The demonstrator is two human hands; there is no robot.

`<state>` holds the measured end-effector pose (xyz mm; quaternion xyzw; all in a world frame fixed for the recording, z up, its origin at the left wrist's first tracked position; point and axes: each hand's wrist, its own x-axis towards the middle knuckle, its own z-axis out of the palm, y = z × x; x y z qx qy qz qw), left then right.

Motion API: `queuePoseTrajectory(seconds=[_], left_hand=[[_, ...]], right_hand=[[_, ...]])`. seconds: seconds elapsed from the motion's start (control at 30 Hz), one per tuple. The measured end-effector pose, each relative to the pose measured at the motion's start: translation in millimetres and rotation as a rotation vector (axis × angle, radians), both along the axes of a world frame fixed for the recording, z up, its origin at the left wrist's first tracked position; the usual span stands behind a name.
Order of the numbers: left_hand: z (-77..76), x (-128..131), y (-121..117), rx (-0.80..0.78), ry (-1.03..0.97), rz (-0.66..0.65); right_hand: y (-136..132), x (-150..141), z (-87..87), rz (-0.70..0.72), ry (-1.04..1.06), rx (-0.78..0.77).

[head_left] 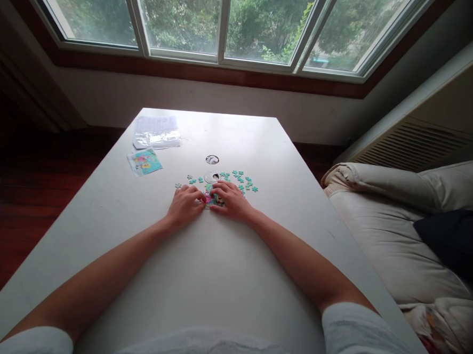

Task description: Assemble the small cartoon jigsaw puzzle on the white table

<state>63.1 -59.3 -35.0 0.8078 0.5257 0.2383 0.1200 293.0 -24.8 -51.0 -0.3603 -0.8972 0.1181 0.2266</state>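
A small, partly joined colourful puzzle [213, 199] lies on the white table [214, 272] between my two hands. My left hand [184, 206] rests at its left edge with curled fingers pressing on it. My right hand [231, 200] lies over its right side, fingertips on the pieces. Several loose teal puzzle pieces [240, 180] are scattered just beyond the hands, face down.
A small round lid [212, 159] and a round tin [211, 176] sit behind the pieces. A picture card [144, 161] and a clear plastic bag with paper [157, 132] lie at the far left. A cream sofa [397, 229] stands to the right; windows lie ahead.
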Motion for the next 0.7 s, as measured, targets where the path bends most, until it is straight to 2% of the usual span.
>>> queuePoseTrajectory(seconds=[0.3, 0.47, 0.57, 0.7], left_hand=[[-0.8, -2, -2, 0.035, 0.016, 0.052], [-2.5, -12, 11, 0.07, 0.056, 0.071], [-7.8, -20, 24, 0.049, 0.117, 0.1], [-18.3, -22, 33, -0.017, 0.209, 0.126]], right_hand=[[0, -1, -0.4, 0.003, 0.006, 0.028], [0, 1, 1.7, -0.009, 0.051, 0.046], [8, 9, 3.6, -0.13, 0.094, 0.074], [30, 35, 2.5, -0.35, 0.079, 0.074]])
